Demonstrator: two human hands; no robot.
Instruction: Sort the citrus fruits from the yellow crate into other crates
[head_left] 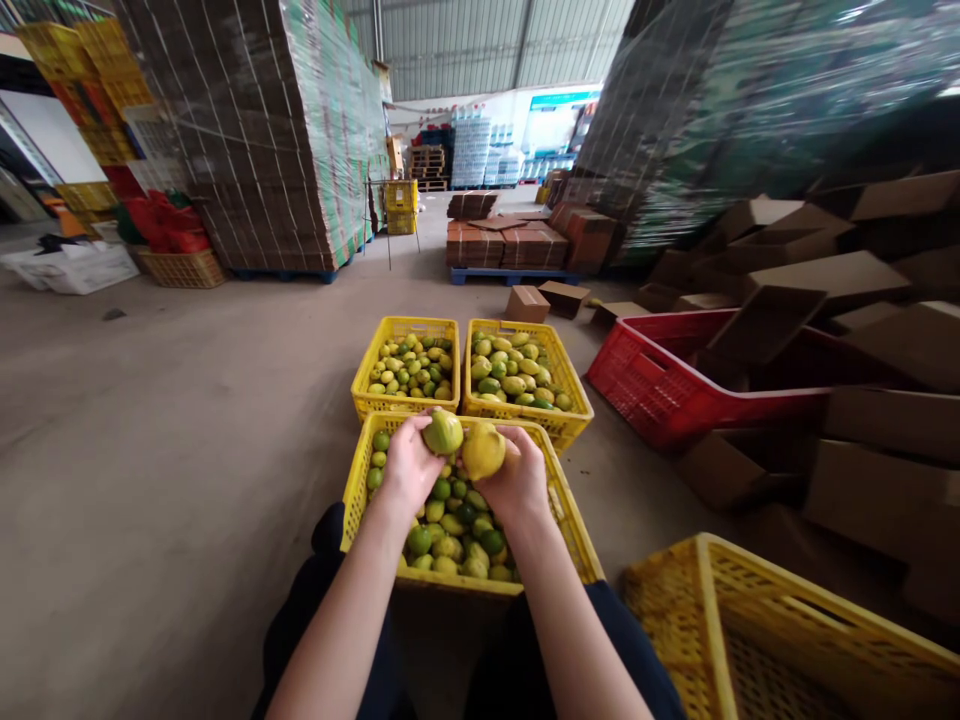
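Near yellow crate [564, 505]: green and yellow fruit [452, 525]; above it, left hand [409, 465] gripping one greenish fruit [443, 433], right hand [523, 480] gripping one yellow fruit [484, 452]. Far-left yellow crate [405, 404], far-right yellow crate [564, 427]: similar fruit [514, 384]. Red crate [649, 390]: cardboard box [769, 330].

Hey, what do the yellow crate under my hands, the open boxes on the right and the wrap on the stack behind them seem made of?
The yellow crate looks like moulded plastic with a dull sheen: even colour, slotted walls. The open boxes seem to be matt brown cardboard, judging by their stiff flaps. The wrap is probably clear plastic film, glossy, with creased highlights.
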